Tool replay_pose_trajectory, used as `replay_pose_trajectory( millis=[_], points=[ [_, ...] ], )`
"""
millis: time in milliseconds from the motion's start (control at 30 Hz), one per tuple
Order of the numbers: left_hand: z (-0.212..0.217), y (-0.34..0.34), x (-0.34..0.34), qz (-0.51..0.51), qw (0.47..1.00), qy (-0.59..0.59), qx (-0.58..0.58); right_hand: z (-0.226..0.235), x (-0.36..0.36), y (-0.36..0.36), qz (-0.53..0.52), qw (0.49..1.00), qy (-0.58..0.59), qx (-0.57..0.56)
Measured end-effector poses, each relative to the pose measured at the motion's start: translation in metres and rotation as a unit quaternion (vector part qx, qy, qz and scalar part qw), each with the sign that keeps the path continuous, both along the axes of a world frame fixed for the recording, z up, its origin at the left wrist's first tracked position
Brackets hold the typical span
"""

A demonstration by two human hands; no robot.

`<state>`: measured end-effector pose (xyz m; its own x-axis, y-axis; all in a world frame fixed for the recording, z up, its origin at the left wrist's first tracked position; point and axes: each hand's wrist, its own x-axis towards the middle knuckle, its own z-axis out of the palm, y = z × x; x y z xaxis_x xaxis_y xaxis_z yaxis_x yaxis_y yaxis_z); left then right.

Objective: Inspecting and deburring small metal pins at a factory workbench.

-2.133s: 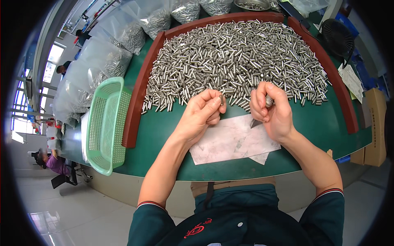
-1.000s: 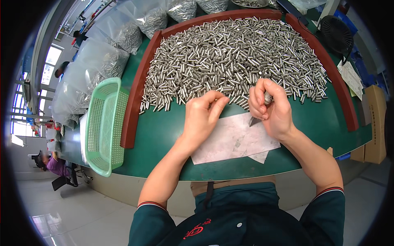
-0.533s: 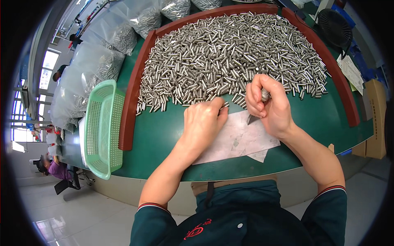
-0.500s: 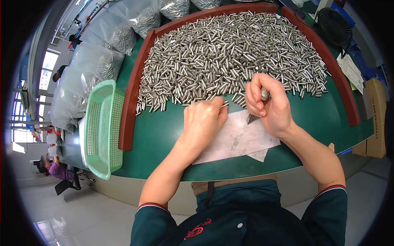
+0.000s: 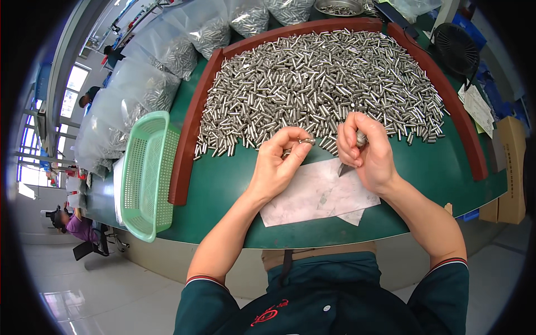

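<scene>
A large pile of short, shiny metal pins (image 5: 312,84) lies on the green table (image 5: 223,190). At its near edge my left hand (image 5: 279,164) is closed, with a metal pin (image 5: 307,141) pinched between thumb and forefinger; more metal shows under the curled fingers. My right hand (image 5: 369,153) is wrapped round a small tool whose dark, flat, pointed blade (image 5: 344,169) sticks out below the fist. A rounded greyish end of something shows inside that fist; its kind is unclear. Beneath both hands lies a smudged white sheet (image 5: 312,195).
Dark red rails (image 5: 192,134) border the pile at left, back and right. A green plastic basket (image 5: 127,184) stands left. Bags of pins (image 5: 209,30) line the back left, with a metal bowl (image 5: 339,8) behind. A black fan (image 5: 455,47) and papers (image 5: 477,103) are right; people sit farther left.
My left hand has turned from back-up over the pile's edge to thumb-side up, now showing a pin at its fingertips. My right hand keeps its grip. The whole view has shifted slightly.
</scene>
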<state>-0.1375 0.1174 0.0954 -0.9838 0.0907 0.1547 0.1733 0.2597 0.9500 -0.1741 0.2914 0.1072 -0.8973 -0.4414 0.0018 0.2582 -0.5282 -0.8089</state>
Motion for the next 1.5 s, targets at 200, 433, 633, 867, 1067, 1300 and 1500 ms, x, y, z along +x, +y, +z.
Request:
replay_pose_trajectory(
  millis=[200,433,633,867,1067,1300,1500],
  points=[
    [-0.002,-0.004,-0.002,0.001,0.998,-0.032,0.052,-0.001,0.0,0.0,-0.002,1.0,-0.001,0.008],
    [-0.008,-0.006,-0.004,-0.015,0.997,-0.038,0.061,0.0,0.0,-0.001,0.001,1.0,0.006,0.005],
    [-0.009,-0.007,-0.005,-0.081,0.92,-0.182,0.336,0.0,-0.001,-0.001,0.004,1.0,0.004,0.002],
    [-0.003,-0.008,-0.004,-0.083,0.897,-0.212,0.378,-0.001,-0.001,-0.001,0.024,1.0,-0.003,0.002],
    [-0.003,-0.01,-0.004,-0.086,0.888,-0.208,0.401,-0.001,-0.001,-0.001,0.026,1.0,-0.007,-0.007],
    [-0.001,-0.009,-0.004,-0.073,0.879,-0.229,0.411,-0.001,-0.001,-0.001,0.025,1.0,-0.005,-0.014],
    [0.001,-0.01,-0.004,-0.074,0.875,-0.245,0.411,-0.002,-0.001,-0.001,0.025,1.0,-0.004,-0.015]
  ],
)
